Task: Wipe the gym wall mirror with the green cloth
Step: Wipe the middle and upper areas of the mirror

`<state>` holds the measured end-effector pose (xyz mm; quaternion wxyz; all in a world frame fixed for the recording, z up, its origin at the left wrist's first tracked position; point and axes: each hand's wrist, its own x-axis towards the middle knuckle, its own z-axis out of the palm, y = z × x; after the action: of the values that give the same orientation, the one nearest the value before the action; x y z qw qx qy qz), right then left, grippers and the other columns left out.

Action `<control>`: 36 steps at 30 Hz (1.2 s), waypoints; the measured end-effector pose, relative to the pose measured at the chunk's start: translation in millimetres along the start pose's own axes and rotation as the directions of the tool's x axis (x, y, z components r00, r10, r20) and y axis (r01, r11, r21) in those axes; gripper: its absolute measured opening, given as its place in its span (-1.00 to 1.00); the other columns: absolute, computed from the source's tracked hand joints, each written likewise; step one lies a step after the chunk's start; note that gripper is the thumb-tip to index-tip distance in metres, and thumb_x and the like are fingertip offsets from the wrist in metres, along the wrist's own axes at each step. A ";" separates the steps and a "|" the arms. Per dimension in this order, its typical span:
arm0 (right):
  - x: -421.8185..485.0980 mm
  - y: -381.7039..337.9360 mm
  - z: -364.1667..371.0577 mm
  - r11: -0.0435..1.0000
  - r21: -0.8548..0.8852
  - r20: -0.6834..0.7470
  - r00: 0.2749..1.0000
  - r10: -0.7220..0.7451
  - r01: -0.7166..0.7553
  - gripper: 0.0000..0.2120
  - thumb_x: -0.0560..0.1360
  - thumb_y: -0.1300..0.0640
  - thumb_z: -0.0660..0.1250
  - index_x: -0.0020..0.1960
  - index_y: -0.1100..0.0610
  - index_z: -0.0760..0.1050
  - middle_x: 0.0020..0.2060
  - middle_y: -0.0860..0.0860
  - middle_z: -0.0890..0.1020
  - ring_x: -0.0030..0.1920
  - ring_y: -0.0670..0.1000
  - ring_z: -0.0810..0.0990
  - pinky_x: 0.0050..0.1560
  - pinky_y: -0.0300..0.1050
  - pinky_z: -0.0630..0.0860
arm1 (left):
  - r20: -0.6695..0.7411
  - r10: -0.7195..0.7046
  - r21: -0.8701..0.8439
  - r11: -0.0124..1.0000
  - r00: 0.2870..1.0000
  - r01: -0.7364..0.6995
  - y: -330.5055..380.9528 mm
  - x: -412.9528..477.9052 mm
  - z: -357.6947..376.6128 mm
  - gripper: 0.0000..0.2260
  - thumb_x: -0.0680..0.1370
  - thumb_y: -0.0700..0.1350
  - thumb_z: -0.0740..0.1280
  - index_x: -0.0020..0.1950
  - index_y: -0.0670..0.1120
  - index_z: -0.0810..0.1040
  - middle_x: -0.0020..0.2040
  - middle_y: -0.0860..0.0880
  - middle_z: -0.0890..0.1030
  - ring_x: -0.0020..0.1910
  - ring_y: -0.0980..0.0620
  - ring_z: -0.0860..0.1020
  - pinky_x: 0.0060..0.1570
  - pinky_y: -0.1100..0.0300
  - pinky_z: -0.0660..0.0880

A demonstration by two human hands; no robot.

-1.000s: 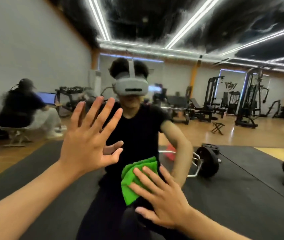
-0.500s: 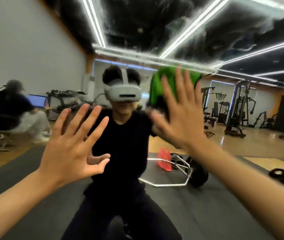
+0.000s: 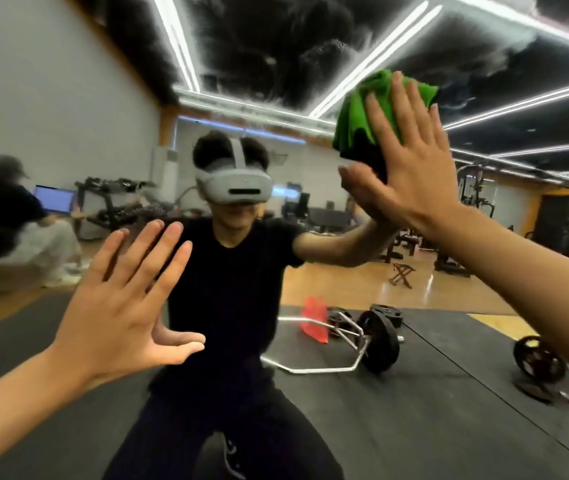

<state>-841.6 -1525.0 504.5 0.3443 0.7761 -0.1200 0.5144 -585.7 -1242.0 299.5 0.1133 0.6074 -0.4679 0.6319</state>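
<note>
Both hands are up against the gym wall mirror point(image 3: 51, 98). Left hand point(image 3: 116, 306) lies flat toward the mirror's lower left, fingers straight and spread, thumb out to the side, holding nothing. Right hand point(image 3: 404, 168) is raised toward the mirror's upper right, palm forward, fingers straight and close together, pressing the green cloth point(image 3: 356, 123) to the glass. No curl round the cloth; it is pinned under the flat palm and fingers. The cloth is bunched and crumpled, sticking out past the fingertips and to the left of the hand, its lower part in dark shadow.

The mirror fills the view and reflects the person: black short-sleeved top, dark trousers, a grey headset point(image 3: 233, 187) with a top strap, squatting low, the reflected arm meeting the right hand at the glass.

Reflected room behind: a black floor mat point(image 3: 414, 427) with a silver hex bar point(image 3: 324, 368) loaded with black plates, a red bag point(image 3: 316, 323) just beside it, and a loose weight plate point(image 3: 539, 358) near the mirror's right edge. On the wooden floor beyond stands a small folding stool point(image 3: 402, 273), with gym machines further back. Toward the left edge a seated, blurred person point(image 3: 6, 216) faces a lit laptop point(image 3: 52, 199), near a dumbbell rack point(image 3: 113, 202). Bright strip lights cross the dark ceiling.
</note>
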 end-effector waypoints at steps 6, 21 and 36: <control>-100.3 -89.1 35.2 0.956 0.158 -0.070 0.963 0.262 -0.249 -0.24 0.65 -0.33 0.07 0.71 0.06 0.08 0.69 0.18 -0.02 0.69 0.20 -0.07 0.64 0.30 -0.05 | 0.025 -0.015 0.015 1.000 1.000 0.015 2.0 -0.3 2.1 0.08 0.47 0.54 0.26 0.66 -0.28 0.23 0.69 -0.27 0.17 0.68 -0.29 0.14 0.62 -0.33 0.08; 12.7 12.4 -1.4 0.997 0.044 -0.043 0.997 0.065 -0.063 -0.29 0.68 -0.34 -0.07 0.72 0.00 -0.02 0.70 0.16 -0.03 0.69 0.18 -0.10 0.66 0.24 -0.12 | -0.033 -0.017 0.004 1.000 0.999 0.017 4.7 -1.6 5.3 -0.04 0.51 0.41 0.29 0.67 -0.25 0.24 0.69 -0.26 0.20 0.67 -0.27 0.18 0.62 -0.31 0.09; -104.6 -30.5 32.5 0.834 0.020 0.105 0.828 -0.550 0.552 -0.37 0.68 -0.28 0.02 0.69 -0.09 0.09 0.70 0.11 0.04 0.69 0.17 0.04 0.66 0.23 -0.07 | -0.009 -0.015 0.018 1.000 1.000 0.015 3.3 -4.8 7.0 -0.15 0.58 0.32 0.26 0.68 -0.23 0.22 0.70 -0.24 0.18 0.69 -0.25 0.14 0.64 -0.27 0.07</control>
<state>-848.1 -1541.6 392.2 0.4754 0.8020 0.0878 0.3508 -582.4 -1246.8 292.5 0.1145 0.6092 -0.4569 0.6380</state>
